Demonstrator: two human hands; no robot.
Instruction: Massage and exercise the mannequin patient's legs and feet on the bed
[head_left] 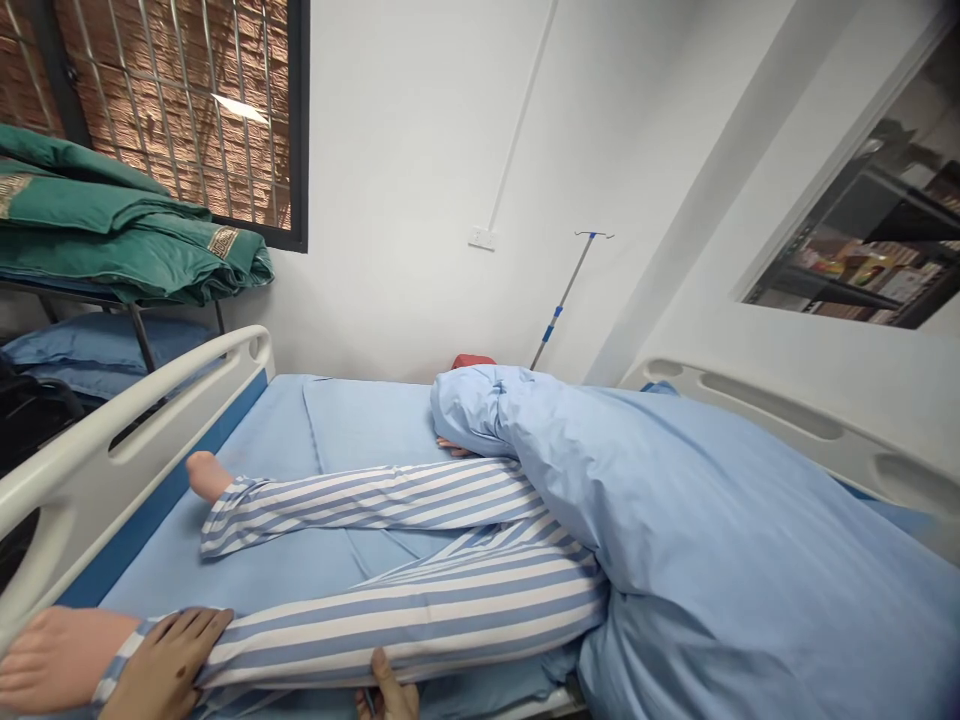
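On a light-blue sheet lies a manikin with plastic-looking feet, dressed in blue-and-white striped trousers (pixel 420 622). My left hand (pixel 169 662) rests over the ankle of the nearer leg, its fingers wrapped across the trouser cuff just above the bare foot (pixel 56 655). Low at the bottom edge is my right hand (pixel 390 692), thumb up against the near side of the same leg around the knee. Its fingers are partly cut off, with a dark gap between them and the thumb. A bunched blue quilt (pixel 697 520) covers the upper body; a manikin's hand (pixel 454 447) peeks out beneath its edge.
A pale footboard (pixel 45 470) stands at the left, and a headboard (pixel 765 405) at the right behind the quilt. Beyond the bed rises an IV pole (pixel 559 310). Folded green bedding (pixel 112 225) is stacked on a rack by the barred window (pixel 187 90).
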